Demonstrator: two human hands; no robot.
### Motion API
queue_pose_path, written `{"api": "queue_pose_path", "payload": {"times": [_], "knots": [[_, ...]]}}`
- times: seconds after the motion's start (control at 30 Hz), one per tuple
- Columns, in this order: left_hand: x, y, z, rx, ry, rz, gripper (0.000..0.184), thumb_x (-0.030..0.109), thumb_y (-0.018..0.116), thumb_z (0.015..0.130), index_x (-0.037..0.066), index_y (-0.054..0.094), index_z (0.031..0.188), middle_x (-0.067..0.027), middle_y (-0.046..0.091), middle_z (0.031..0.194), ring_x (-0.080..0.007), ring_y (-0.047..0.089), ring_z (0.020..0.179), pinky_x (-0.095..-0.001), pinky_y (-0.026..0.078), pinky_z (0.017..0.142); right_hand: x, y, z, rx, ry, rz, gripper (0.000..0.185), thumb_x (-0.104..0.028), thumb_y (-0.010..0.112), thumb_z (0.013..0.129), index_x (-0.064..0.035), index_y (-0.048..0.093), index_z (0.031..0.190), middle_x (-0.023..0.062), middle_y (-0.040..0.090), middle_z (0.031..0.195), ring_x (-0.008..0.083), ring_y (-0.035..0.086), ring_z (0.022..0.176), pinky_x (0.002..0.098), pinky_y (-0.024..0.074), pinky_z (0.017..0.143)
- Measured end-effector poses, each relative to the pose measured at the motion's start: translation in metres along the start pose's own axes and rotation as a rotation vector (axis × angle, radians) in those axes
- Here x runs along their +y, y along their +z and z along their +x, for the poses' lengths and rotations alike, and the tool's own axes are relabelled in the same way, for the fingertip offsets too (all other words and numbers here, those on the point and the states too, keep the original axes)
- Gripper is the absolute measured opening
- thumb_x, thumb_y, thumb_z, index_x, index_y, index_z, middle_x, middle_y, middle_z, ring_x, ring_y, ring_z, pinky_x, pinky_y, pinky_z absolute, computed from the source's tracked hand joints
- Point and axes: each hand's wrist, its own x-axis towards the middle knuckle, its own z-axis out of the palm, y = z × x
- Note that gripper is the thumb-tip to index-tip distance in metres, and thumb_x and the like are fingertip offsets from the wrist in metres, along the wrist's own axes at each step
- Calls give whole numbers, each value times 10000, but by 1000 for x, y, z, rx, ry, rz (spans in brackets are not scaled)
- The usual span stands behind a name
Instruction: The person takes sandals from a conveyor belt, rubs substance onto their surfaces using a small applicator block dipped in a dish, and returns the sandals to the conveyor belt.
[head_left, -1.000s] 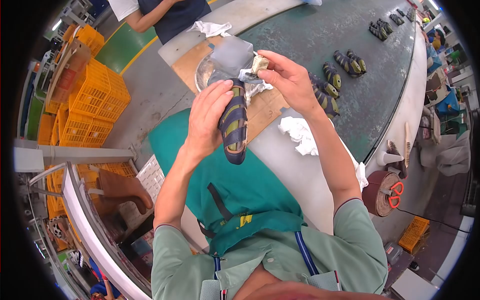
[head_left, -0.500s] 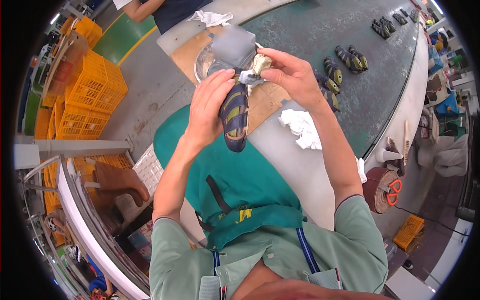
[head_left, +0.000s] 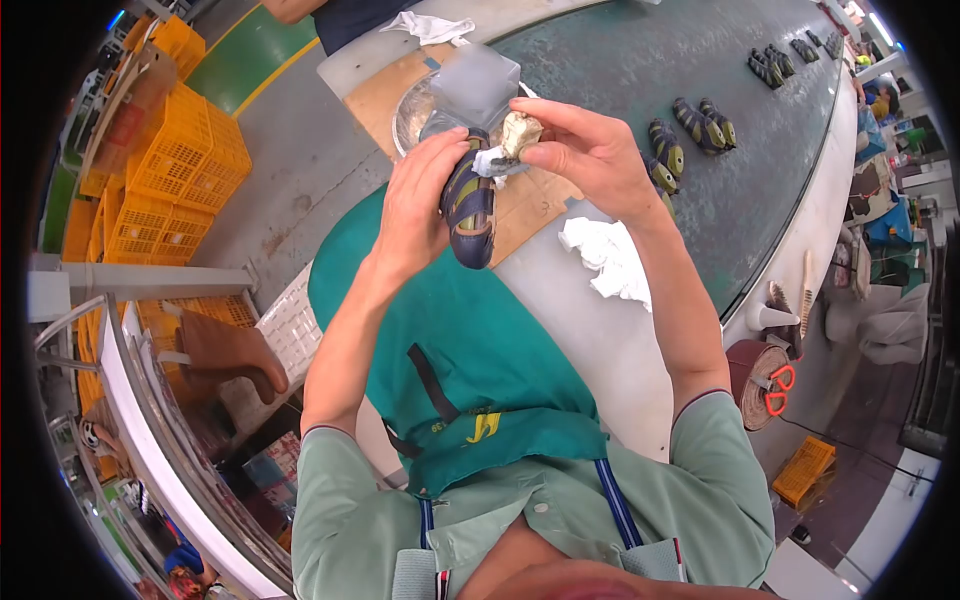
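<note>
My left hand [head_left: 420,205] is wrapped round a dark navy and olive-green strappy sandal [head_left: 467,215], its toe pointing toward me. Between thumb and fingers of my right hand [head_left: 590,150] is a cream-coloured, crumpled lump [head_left: 520,134]. A white-and-grey bit of cloth [head_left: 490,162] shows just below the lump, against the heel end of the sandal. Whether the lump and cloth are one piece, I cannot tell. Behind both hands stands a clear round container [head_left: 412,112], partly covered by a translucent greyish piece [head_left: 475,85].
Cardboard [head_left: 535,205] lies under the container on the pale table edge [head_left: 610,350]. A crumpled white cloth [head_left: 605,258] is by my right forearm. More sandals [head_left: 705,125] stand on the green surface. A brown roll [head_left: 755,375] with orange-handled scissors [head_left: 780,388] sits at right; yellow crates [head_left: 190,150] are stacked left.
The sandal has tipped, its toe rising and drawing away from my body. Both hands stay close together near its heel, and the lump has shifted only slightly. The view has moved a little.
</note>
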Motion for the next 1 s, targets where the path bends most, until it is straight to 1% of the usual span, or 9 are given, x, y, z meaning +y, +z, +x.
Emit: {"api": "queue_pose_path", "payload": {"times": [0.13,0.47,0.5,0.57,0.67,0.73,0.87,0.93,1.0], "knots": [[3,0,1,11,-61,9,554,-8,690,608,25,496,1127,-141,536,1170,-314,519,1074,-393,411,886,-3,1,3,-21,-1,-91,360,-61,661,781,-51,589,1133,33,621,948,79,547,802,212,454,684],[1,0,-7,-79,-246,-38,582,-59,664,596,62,477,1134,-127,544,1123,-317,514,1060,-396,414,878,-5,3,11,-50,-45,-141,369,-71,675,766,-59,597,1127,23,617,919,69,504,728,213,437,645],[3,-2,-6,-121,-309,-64,590,-54,670,594,66,474,1137,-123,547,1120,-317,520,1047,-394,419,870,-7,2,12,-52,-46,-141,369,-71,675,766,-59,597,1127,23,617,919,69,504,728,213,437,645],[7,-6,-3,-157,-369,-90,597,-48,677,592,69,472,1140,-119,549,1118,-318,526,1035,-392,424,863,-13,-1,14,-153,-6,-212,409,-9,636,786,19,527,1179,54,576,1022,109,529,905,233,444,804],[15,-12,-1,-175,-451,-170,605,-30,689,599,74,470,1153,-119,565,1088,-319,538,1007,-386,440,833,-15,-2,17,-136,-18,-235,411,-5,642,775,19,535,1171,57,575,1006,113,522,894,234,438,783],[20,-18,6,-297,-576,-202,603,22,703,620,74,462,1170,-130,580,1062,-318,552,980,-385,448,812,-18,-3,20,-160,-57,-259,408,-2,643,772,17,539,1167,57,573,994,114,520,879,236,435,768],[29,-32,11,-380,-663,-252,638,82,722,628,79,447,1204,-137,600,1017,-314,570,950,-381,451,805,-21,-4,23,-182,-131,-285,394,5,643,766,14,553,1150,58,567,957,118,514,834,240,428,728],[32,-37,12,-403,-691,-361,511,98,742,605,8,521,1057,-136,628,862,-247,611,827,-345,460,738,-23,-5,25,-182,-135,-306,391,4,644,766,13,555,1147,60,568,956,120,516,833,240,430,728],[37,-47,17,-460,-681,-378,526,113,753,602,-6,519,1058,-138,629,861,-230,611,828,-336,460,744,-24,-7,27,-180,-136,-325,387,3,644,766,12,558,1143,62,569,954,121,518,833,239,431,729]]}}
